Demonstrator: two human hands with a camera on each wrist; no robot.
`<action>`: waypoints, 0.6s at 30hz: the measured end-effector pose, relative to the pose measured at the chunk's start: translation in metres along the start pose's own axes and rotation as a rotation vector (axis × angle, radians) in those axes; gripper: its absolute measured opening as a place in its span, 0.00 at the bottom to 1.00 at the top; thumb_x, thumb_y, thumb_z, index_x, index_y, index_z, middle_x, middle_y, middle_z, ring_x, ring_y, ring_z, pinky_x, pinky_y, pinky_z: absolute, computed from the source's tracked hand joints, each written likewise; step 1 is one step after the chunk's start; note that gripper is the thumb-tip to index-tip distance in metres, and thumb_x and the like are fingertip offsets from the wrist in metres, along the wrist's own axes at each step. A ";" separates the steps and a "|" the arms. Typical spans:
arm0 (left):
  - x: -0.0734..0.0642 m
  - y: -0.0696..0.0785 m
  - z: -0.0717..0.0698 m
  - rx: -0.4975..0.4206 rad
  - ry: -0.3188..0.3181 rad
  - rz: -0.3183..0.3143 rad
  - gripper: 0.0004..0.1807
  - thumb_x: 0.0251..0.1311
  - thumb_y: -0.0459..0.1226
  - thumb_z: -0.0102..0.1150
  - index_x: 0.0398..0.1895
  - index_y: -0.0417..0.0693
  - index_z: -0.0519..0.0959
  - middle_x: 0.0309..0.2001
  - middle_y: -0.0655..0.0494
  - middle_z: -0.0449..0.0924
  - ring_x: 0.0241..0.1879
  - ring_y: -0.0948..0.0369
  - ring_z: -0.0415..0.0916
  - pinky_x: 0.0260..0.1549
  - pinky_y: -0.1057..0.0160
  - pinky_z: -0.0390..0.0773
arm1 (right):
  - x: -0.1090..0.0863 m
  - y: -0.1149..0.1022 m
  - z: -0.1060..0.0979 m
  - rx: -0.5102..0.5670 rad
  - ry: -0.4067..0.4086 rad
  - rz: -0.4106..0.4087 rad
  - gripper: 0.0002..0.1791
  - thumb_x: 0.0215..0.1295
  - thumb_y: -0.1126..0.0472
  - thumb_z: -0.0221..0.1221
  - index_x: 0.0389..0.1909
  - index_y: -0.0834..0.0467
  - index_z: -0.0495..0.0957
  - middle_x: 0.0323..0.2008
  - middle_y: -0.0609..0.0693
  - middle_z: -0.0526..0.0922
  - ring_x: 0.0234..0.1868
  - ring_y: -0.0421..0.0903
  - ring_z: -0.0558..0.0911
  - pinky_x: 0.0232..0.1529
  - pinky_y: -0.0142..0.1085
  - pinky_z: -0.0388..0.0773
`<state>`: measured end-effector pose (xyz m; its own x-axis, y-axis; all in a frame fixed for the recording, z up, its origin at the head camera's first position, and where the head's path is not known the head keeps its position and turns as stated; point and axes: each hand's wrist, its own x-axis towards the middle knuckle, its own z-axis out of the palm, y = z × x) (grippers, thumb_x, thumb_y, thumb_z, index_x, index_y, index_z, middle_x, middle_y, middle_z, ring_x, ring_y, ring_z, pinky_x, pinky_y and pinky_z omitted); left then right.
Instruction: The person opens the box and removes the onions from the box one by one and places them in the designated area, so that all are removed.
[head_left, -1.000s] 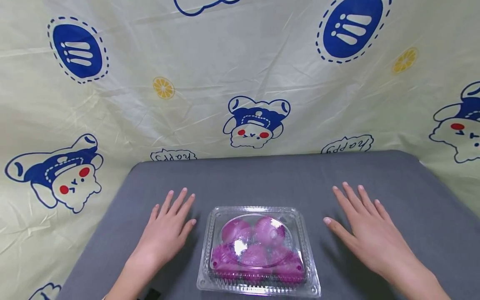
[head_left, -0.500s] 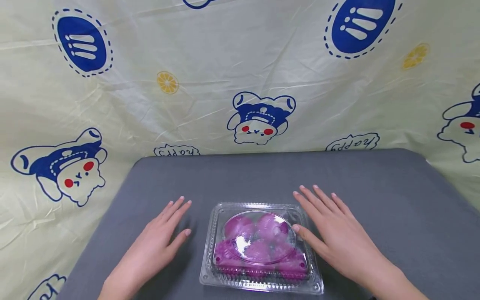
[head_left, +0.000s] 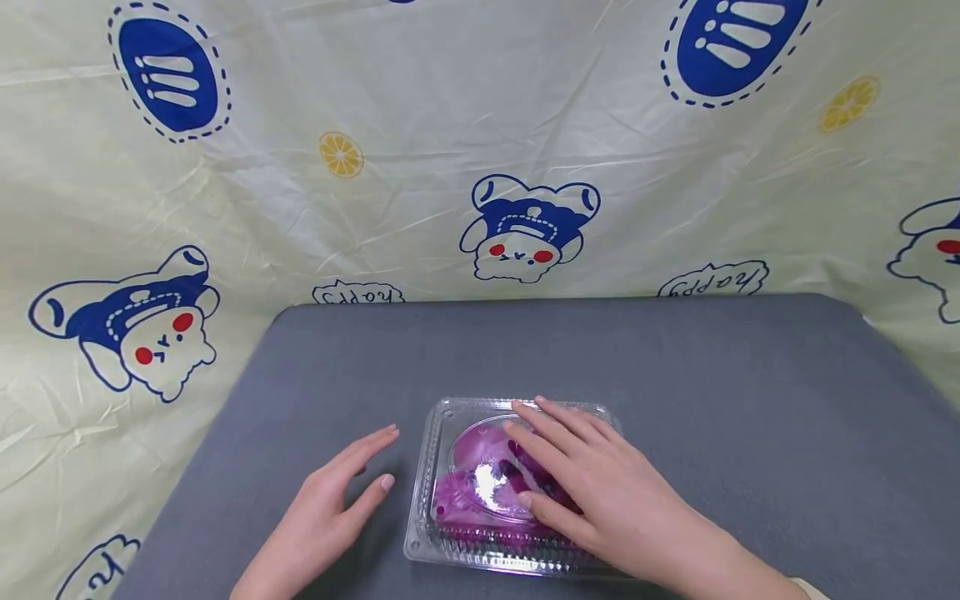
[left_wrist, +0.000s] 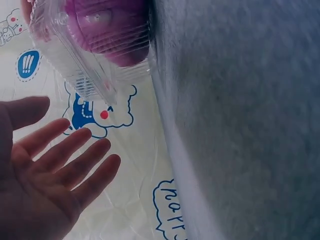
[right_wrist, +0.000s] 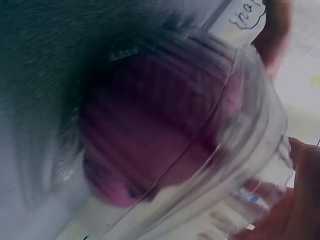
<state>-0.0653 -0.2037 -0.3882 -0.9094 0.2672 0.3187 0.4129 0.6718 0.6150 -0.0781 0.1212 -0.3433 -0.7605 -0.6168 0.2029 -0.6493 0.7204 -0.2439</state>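
A clear plastic clamshell box [head_left: 426, 500] with purple rounded items [head_left: 480, 446] inside lies on the grey table. My right hand [head_left: 607, 483] is over the right half of its lid, fingers spread and nearly straight, hiding that side in the head view. In the right wrist view the fingers of that hand [right_wrist: 295, 200] show close by the lid, which is blurred. To the left of the box is my left hand [head_left: 322, 508], holding nothing, its thumb apart from the fingers. The left wrist view shows a gap between this hand [left_wrist: 55, 175] and the box's ribbed edge.
The grey cloth-covered table [head_left: 360, 358] extends behind the box and to both sides. Beyond its far edge hangs a pale curtain [head_left: 420, 225] printed with blue cartoon figures and orange slices.
My right hand has moved left from beside the box to over its lid. My left hand has turned, its fingers now closer together and pointing more toward the box.
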 end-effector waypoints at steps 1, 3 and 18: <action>0.000 0.001 0.001 -0.031 0.007 -0.013 0.27 0.64 0.34 0.64 0.66 0.60 0.73 0.64 0.63 0.73 0.62 0.62 0.71 0.52 0.54 0.78 | 0.001 -0.002 0.000 0.004 -0.008 -0.017 0.35 0.69 0.34 0.51 0.74 0.42 0.63 0.75 0.38 0.55 0.75 0.44 0.53 0.69 0.55 0.58; 0.000 0.002 0.001 -0.104 0.016 -0.056 0.25 0.64 0.34 0.63 0.64 0.61 0.75 0.61 0.64 0.75 0.57 0.61 0.75 0.49 0.55 0.80 | 0.002 -0.007 0.001 0.017 -0.023 -0.052 0.35 0.70 0.34 0.49 0.74 0.41 0.62 0.74 0.38 0.56 0.75 0.43 0.53 0.69 0.54 0.59; 0.001 0.004 0.012 -0.582 -0.228 -0.392 0.21 0.67 0.39 0.59 0.62 0.43 0.76 0.59 0.47 0.77 0.54 0.55 0.78 0.49 0.66 0.77 | 0.015 -0.038 0.026 0.039 -0.109 -0.325 0.31 0.73 0.43 0.51 0.74 0.46 0.62 0.74 0.44 0.59 0.73 0.47 0.58 0.65 0.52 0.66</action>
<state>-0.0649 -0.1925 -0.3936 -0.9572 0.2623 -0.1224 -0.0430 0.2893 0.9563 -0.0649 0.0767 -0.3553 -0.5077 -0.8438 0.1741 -0.8553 0.4692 -0.2199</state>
